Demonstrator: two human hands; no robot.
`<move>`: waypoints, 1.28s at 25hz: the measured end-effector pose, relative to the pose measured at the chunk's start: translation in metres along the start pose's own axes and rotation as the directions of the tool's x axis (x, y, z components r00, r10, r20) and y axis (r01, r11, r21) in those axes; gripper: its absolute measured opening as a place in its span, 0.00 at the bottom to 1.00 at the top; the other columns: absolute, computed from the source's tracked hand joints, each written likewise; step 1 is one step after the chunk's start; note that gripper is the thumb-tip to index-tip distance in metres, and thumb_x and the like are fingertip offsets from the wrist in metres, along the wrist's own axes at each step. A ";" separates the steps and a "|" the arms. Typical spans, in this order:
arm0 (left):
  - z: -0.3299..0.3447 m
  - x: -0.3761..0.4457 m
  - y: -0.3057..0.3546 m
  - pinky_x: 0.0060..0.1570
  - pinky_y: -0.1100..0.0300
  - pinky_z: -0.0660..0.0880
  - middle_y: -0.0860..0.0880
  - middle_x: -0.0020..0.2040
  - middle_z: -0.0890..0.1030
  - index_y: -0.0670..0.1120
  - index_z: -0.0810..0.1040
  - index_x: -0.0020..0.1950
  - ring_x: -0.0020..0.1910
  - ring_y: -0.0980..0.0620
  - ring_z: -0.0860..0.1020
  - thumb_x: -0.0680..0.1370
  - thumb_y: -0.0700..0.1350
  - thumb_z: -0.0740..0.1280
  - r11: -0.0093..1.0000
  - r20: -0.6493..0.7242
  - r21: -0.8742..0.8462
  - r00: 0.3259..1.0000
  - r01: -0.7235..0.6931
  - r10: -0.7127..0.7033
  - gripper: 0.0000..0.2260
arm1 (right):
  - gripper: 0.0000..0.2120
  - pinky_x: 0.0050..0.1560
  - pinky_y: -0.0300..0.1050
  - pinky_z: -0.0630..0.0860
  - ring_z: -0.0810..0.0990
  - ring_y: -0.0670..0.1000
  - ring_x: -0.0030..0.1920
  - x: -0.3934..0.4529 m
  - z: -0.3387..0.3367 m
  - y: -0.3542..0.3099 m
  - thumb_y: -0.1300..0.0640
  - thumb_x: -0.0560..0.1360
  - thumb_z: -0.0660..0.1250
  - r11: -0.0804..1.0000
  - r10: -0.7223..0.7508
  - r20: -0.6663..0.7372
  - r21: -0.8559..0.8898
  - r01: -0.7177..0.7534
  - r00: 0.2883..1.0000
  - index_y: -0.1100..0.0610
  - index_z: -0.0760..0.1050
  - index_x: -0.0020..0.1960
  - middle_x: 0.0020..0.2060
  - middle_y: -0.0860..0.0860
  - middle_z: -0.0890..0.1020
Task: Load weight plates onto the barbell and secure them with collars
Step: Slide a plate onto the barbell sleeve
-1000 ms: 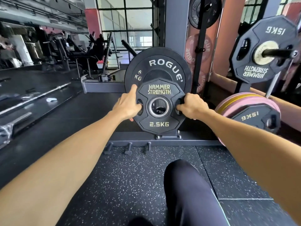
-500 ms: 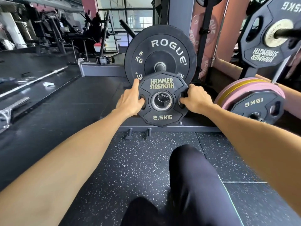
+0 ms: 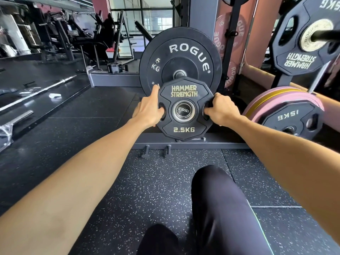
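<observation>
Small black angular 2.5KG plate (image 3: 184, 109) at frame centre, bore ringing the steel barbell sleeve end (image 3: 183, 110), overlapping the round black 5KG bumper plate (image 3: 181, 59) toward 12 o'clock. Left hand (image 3: 149, 109) and right hand (image 3: 221, 110) gripping its side cut-outs. Speckled black rubber floor (image 3: 152, 184) open at 6 o'clock.

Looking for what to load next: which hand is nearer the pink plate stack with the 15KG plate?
Right. The right hand grips the 2.5KG plate on the side facing the pink plate stack; the left hand holds the plate's far side.
</observation>
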State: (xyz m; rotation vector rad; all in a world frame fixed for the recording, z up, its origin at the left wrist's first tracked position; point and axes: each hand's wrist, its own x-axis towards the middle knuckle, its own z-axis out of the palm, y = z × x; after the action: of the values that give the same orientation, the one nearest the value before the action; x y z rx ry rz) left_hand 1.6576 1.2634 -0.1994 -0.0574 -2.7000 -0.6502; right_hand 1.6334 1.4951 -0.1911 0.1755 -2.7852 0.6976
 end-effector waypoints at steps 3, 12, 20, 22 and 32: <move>0.007 0.002 -0.005 0.38 0.43 0.81 0.44 0.37 0.79 0.48 0.58 0.70 0.33 0.40 0.80 0.79 0.40 0.63 1.000 -0.032 0.025 0.999 -0.007 0.008 0.23 | 0.13 0.43 0.48 0.68 0.72 0.58 0.43 0.003 0.003 0.002 0.53 0.74 0.68 1.000 -0.021 -0.010 0.020 0.021 1.000 0.59 0.67 0.51 0.44 0.54 0.73; 0.030 0.024 -0.010 0.36 0.47 0.74 0.44 0.36 0.76 0.44 0.56 0.73 0.35 0.38 0.77 0.81 0.40 0.61 0.995 -0.133 0.100 0.991 0.006 0.008 0.23 | 0.15 0.43 0.48 0.67 0.71 0.58 0.43 0.029 0.021 0.008 0.53 0.76 0.67 0.999 -0.009 -0.077 0.042 0.012 0.997 0.59 0.67 0.55 0.44 0.54 0.73; 0.045 0.095 -0.026 0.35 0.51 0.67 0.47 0.37 0.76 0.41 0.54 0.70 0.31 0.45 0.72 0.84 0.48 0.54 0.970 0.019 0.226 0.996 0.084 -0.091 0.19 | 0.18 0.43 0.48 0.66 0.80 0.63 0.52 0.105 0.036 0.007 0.44 0.80 0.60 0.963 -0.029 -0.111 -0.270 -0.002 0.993 0.59 0.71 0.53 0.51 0.58 0.81; 0.054 0.113 -0.029 0.39 0.50 0.67 0.45 0.44 0.78 0.41 0.53 0.70 0.35 0.44 0.73 0.84 0.50 0.53 0.971 0.056 0.205 0.989 0.123 -0.138 0.19 | 0.18 0.43 0.48 0.65 0.80 0.63 0.52 0.124 0.041 0.006 0.44 0.81 0.59 0.944 -0.049 -0.113 -0.330 0.009 0.992 0.60 0.73 0.54 0.52 0.58 0.82; 0.080 0.234 -0.037 0.42 0.51 0.65 0.45 0.44 0.79 0.44 0.55 0.66 0.34 0.46 0.73 0.84 0.48 0.52 0.903 0.032 0.368 0.967 0.223 -0.252 0.14 | 0.20 0.42 0.47 0.66 0.81 0.60 0.49 0.241 0.080 0.019 0.44 0.83 0.53 0.926 -0.009 -0.056 -0.377 -0.013 0.998 0.59 0.75 0.50 0.49 0.56 0.83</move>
State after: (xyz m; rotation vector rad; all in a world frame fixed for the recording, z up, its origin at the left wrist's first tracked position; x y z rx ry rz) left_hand 1.4075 1.2553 -0.1987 0.3544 -2.8839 -0.2048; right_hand 1.3816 1.4607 -0.1994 0.0744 -2.7987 0.1512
